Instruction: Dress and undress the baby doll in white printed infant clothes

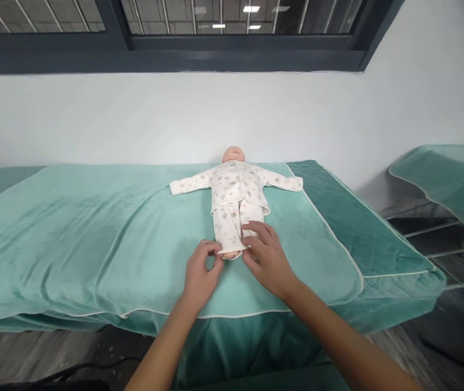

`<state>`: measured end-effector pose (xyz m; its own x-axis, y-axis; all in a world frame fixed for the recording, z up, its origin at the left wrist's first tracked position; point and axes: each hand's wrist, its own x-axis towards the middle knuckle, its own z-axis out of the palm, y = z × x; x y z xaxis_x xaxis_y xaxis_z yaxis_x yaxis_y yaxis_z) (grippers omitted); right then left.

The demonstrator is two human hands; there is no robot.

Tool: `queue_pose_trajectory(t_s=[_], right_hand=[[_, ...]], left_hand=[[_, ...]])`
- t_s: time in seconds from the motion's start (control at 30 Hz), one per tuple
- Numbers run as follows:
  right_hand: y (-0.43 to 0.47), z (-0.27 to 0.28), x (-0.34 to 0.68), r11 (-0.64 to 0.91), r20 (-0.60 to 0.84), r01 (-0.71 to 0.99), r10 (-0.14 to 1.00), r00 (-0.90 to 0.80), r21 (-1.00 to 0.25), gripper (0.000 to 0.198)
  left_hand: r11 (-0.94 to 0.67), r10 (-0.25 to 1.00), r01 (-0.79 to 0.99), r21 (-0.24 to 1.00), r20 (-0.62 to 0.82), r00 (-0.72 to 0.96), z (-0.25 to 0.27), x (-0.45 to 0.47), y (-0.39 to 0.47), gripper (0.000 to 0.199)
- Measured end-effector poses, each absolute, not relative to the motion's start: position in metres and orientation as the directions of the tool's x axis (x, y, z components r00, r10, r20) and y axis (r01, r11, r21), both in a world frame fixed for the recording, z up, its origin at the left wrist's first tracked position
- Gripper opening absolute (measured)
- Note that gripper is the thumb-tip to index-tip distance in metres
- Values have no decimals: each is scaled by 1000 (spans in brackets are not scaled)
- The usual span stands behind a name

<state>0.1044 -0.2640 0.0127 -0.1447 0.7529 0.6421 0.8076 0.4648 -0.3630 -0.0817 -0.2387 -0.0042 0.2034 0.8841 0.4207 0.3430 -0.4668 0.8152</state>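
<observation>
A baby doll (233,154) lies on its back, dressed in a white patterned jacket (236,182) with both sleeves spread sideways. White patterned pants (227,224) cover its legs. The cuff of the pant leg on the left is pinched at one side by my left hand (203,270), thumb and index finger together. At the cuff's other side, my right hand (267,255) grips the fabric between thumb and fingers. Between my hands, a bit of the doll's foot (231,254) shows inside the cuff. My right hand hides the lower part of the other pant leg.
The doll lies on a light green blanket (142,228) over a bed with a darker green quilted cover (362,233). A white wall (154,119) and a dark window frame (236,60) stand behind. Another green-covered bed (456,174) is at right. A cable (89,366) lies at lower left.
</observation>
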Motion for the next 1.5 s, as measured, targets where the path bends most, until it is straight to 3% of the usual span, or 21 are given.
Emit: queue_pose_trajectory(t_s=[0.3, 0.47, 0.73, 0.87, 0.93, 1.03, 1.2, 1.5], right_hand=[[-269, -10, 101, 398, 611, 857, 781, -129, -327, 11], [-270, -14, 103, 341, 597, 904, 792, -130, -257, 9], [-270, -3, 101, 425, 639, 862, 751, -165, -276, 12], [-273, -2, 107, 521, 666, 807, 710, -229, -277, 16], [-276, -6, 115, 543, 670, 783, 706, -230, -303, 22], [-280, -17, 130, 489, 660, 772, 741, -123, -405, 38], [-286, -36, 146, 345, 555, 759, 832, 26, -552, 49], [-280, -38, 140, 288, 457, 734, 889, 34, -615, 14]], left_hand=[[-407, 914, 441, 800, 349, 209, -34, -87, -242, 7], [-438, 898, 485, 757, 392, 199, -35, -82, -242, 9], [-420, 906, 450, 788, 392, 160, -37, -81, -241, 10], [-494, 864, 456, 741, 476, 161, -33, -81, -240, 25], [-564, 820, 447, 695, 538, 198, -28, -78, -241, 33], [-650, 752, 479, 590, 592, 290, -16, -67, -242, 30], [-712, 696, 562, 421, 533, 481, 0, -42, -243, 27], [-697, 714, 627, 348, 422, 559, 0, -31, -236, 32]])
